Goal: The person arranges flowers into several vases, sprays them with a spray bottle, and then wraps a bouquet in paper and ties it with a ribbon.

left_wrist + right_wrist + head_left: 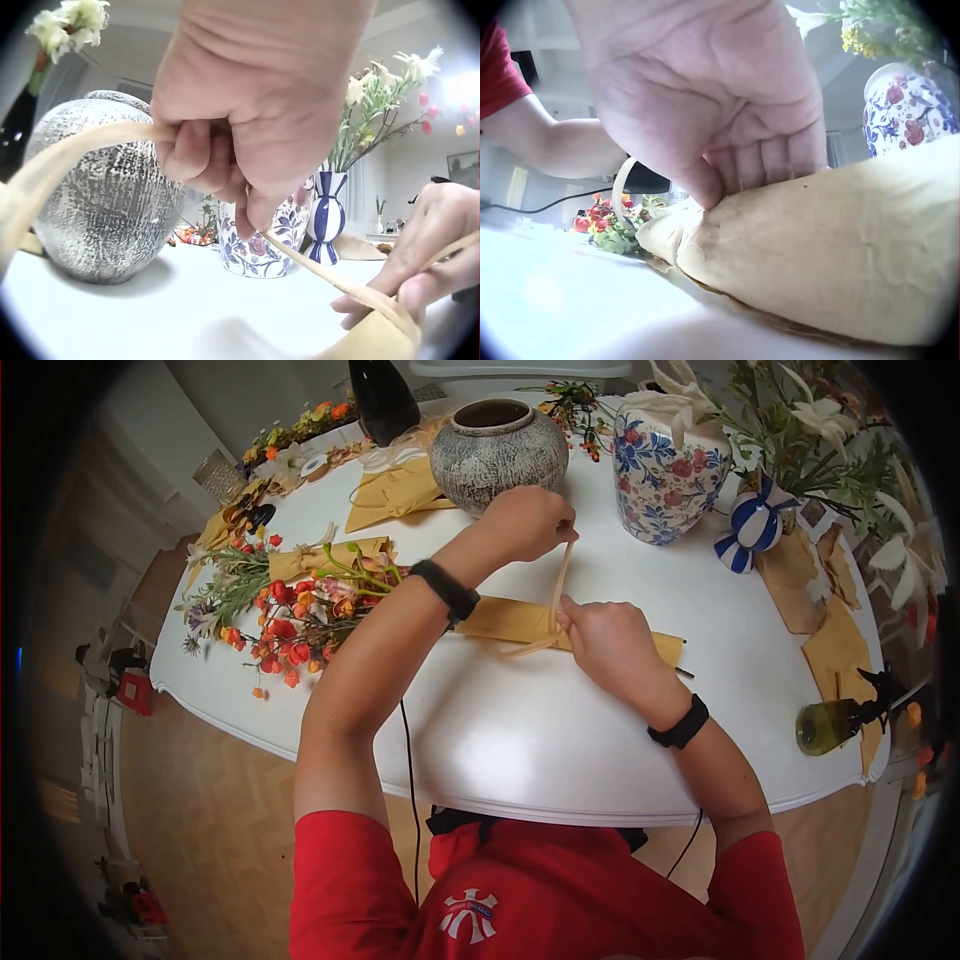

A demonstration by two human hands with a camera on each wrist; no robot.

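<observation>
My left hand (525, 523) is raised above the table, its fingers curled round a pale tan ribbon (563, 575). In the left wrist view one length of ribbon (322, 274) runs down taut from this hand, and another bows away to the left. My right hand (618, 645) pinches the paper wrap (505, 618) of a bouquet where the ribbon crosses it. The wrap looks gathered there in the right wrist view, beside the thumb (705, 191). To the left lie red and orange flowers (290, 630) with green stems, partly hidden behind my left forearm.
A grey textured pot (500, 455) stands beyond my left hand, with a floral vase (668, 475) to its right. A blue-striped vase (750, 530) and a green spray bottle (830, 727) are at the right. Folded yellow paper (395, 495) lies near the pot. A black cable (411, 790) hangs over the front edge.
</observation>
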